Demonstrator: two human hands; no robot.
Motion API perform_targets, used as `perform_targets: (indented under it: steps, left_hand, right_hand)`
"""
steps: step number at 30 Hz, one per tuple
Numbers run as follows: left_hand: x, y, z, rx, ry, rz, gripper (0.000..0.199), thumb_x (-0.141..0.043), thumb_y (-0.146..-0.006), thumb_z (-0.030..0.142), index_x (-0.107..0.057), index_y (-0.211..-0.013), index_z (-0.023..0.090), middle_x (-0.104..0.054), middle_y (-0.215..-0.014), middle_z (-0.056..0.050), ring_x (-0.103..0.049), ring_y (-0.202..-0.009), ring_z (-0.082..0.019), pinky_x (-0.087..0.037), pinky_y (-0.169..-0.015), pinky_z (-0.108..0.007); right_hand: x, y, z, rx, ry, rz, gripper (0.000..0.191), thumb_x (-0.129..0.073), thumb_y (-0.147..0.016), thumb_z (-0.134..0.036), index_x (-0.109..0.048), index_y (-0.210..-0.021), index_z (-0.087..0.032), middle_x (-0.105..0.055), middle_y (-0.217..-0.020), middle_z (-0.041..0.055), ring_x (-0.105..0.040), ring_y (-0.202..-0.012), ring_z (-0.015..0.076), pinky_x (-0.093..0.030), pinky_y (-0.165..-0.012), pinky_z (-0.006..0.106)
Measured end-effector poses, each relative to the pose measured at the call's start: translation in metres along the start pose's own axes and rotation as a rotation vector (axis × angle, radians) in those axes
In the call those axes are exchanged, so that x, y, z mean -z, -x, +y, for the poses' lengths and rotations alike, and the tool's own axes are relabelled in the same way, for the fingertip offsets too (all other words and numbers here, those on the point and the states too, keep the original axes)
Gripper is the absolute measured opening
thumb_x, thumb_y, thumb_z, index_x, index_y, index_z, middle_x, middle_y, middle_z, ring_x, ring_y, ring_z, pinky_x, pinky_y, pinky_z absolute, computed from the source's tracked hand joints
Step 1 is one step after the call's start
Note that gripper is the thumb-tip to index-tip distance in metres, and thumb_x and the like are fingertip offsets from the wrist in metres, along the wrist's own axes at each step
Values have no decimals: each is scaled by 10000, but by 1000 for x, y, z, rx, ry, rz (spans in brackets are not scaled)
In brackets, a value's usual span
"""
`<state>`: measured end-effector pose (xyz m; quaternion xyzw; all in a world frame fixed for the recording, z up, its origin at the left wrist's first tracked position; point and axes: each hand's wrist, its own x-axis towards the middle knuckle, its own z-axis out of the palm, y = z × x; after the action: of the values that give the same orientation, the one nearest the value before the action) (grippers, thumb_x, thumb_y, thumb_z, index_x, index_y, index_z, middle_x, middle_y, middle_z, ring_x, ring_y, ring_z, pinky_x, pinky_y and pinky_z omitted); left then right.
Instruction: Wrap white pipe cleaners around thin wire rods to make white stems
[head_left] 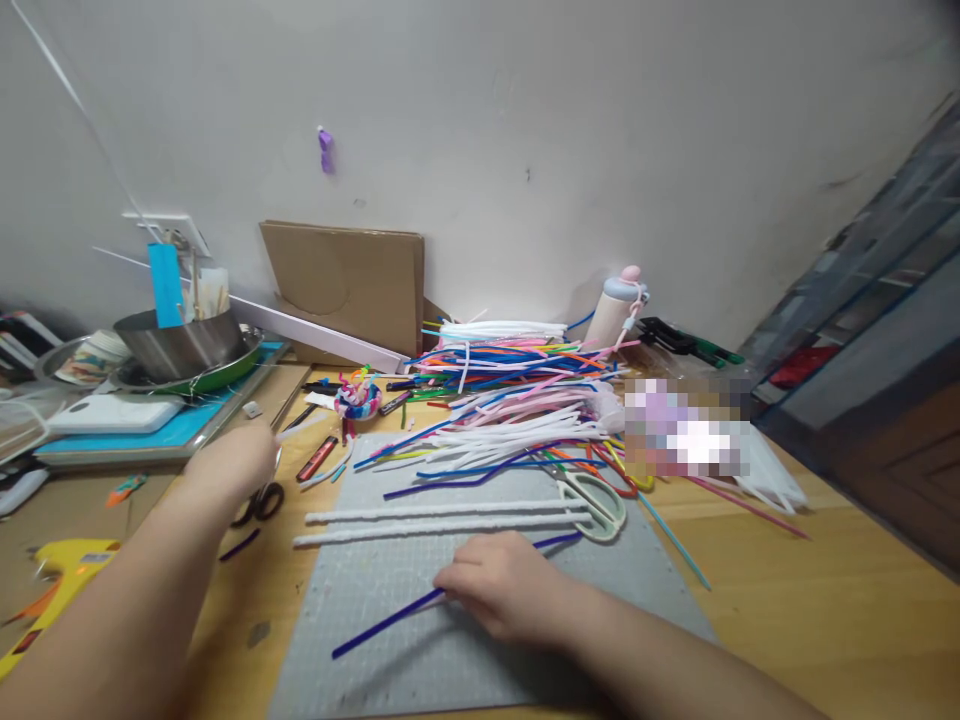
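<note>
My right hand point(499, 585) is closed on a dark blue pipe cleaner point(386, 622) over the grey cutting mat point(360, 580). Both ends of the pipe cleaner stick out from the hand. Two white pipe cleaners point(450, 522) lie side by side just behind it, their right ends by the pale green scissor handles point(600, 507). My left hand point(251, 455) is at the left, beside dark-handled scissors point(262, 503); its fingers are hidden behind the wrist, so what it touches does not show.
Bundles of coloured pipe cleaners point(510, 400) lie behind the mat. A bottle point(609, 315) and cardboard point(345, 290) stand by the wall. At the left are a yellow glue gun point(71, 570), a metal bowl point(180, 345) and a white box point(112, 413). A red-labelled item point(316, 459) lies left of the mat.
</note>
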<state>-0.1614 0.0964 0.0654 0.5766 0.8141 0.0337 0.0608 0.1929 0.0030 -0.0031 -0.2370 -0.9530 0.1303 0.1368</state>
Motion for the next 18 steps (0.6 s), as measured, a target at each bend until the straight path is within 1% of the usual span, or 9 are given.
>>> perform_targets:
  steps: [2, 4, 6, 8, 10, 12, 14, 16, 18]
  left_hand:
    - [2, 25, -1, -21, 84, -19, 164, -538, -785, 273, -616, -792, 128, -646, -696, -94, -603, -706, -257, -434, -665, -355]
    - [-6, 53, 5, -76, 240, 4, 228, -456, -838, 360, -604, -926, 210, -626, -731, -17, -578, -680, -186, -431, -625, -272]
    - [-19, 81, 19, -132, 857, 152, 266, -457, -825, 431, -589, -887, 209, -559, -657, 2, -526, -599, -154, -425, -562, -244]
    - [-31, 106, 38, -207, 1340, 144, 242, -580, -764, 434, -574, -845, 207, -573, -733, 0, -547, -668, -142, -462, -640, -248]
    - [-39, 125, 56, -203, 1607, 111, 223, -641, -736, 403, -570, -810, 205, -593, -756, -2, -563, -699, -136, -480, -670, -244]
    - [-42, 138, 70, -181, 1742, 153, 205, -675, -719, 356, -580, -808, 198, -604, -773, -4, -570, -734, -132, -490, -706, -237]
    - [-42, 145, 77, -161, 1814, 235, 185, -679, -721, 322, -588, -817, 193, -604, -776, -1, -570, -751, -126, -493, -738, -231]
    - [-43, 149, 79, -134, 1826, 345, 160, -657, -747, 312, -590, -828, 192, -597, -781, 5, -565, -757, -116, -487, -759, -219]
    - [-48, 154, 79, -107, 1788, 416, 142, -627, -780, 319, -586, -839, 196, -586, -791, 13, -558, -759, -105, -475, -765, -204]
  right_hand:
    - [5, 0, -2, -19, -10, -10, 131, -492, -840, -179, -588, -924, -213, -638, -805, 9, -552, -721, 136, -300, -574, 254]
    - [11, 0, -5, -56, -26, -8, 142, -495, -854, -199, -577, -969, -214, -632, -871, 18, -560, -777, 144, -328, -608, 251]
    - [16, 0, -7, -108, -24, -15, 182, -536, -846, -264, -557, -1017, -206, -613, -959, 38, -562, -840, 162, -350, -640, 253]
    - [16, 0, -8, -151, 10, -63, 193, -570, -826, -285, -557, -997, -195, -605, -978, 49, -564, -839, 172, -354, -632, 257]
    - [13, 0, -7, -171, 52, -119, 114, -549, -836, -242, -566, -935, -189, -615, -938, 41, -566, -790, 163, -340, -606, 254]
    - [9, 0, -6, -178, 79, -143, 71, -506, -855, -200, -570, -885, -187, -624, -894, 30, -561, -751, 151, -321, -585, 251]
    - [8, 1, -3, -176, 86, -122, 65, -506, -848, -192, -567, -871, -189, -625, -877, 21, -558, -748, 151, -314, -583, 253]
    - [11, 2, 0, -206, 104, -50, 64, -510, -838, -172, -561, -873, -192, -619, -873, 15, -552, -769, 154, -316, -600, 257]
    - [19, 3, 4, -298, 169, 68, 95, -491, -844, -136, -555, -890, -189, -609, -885, 23, -535, -792, 161, -315, -626, 264]
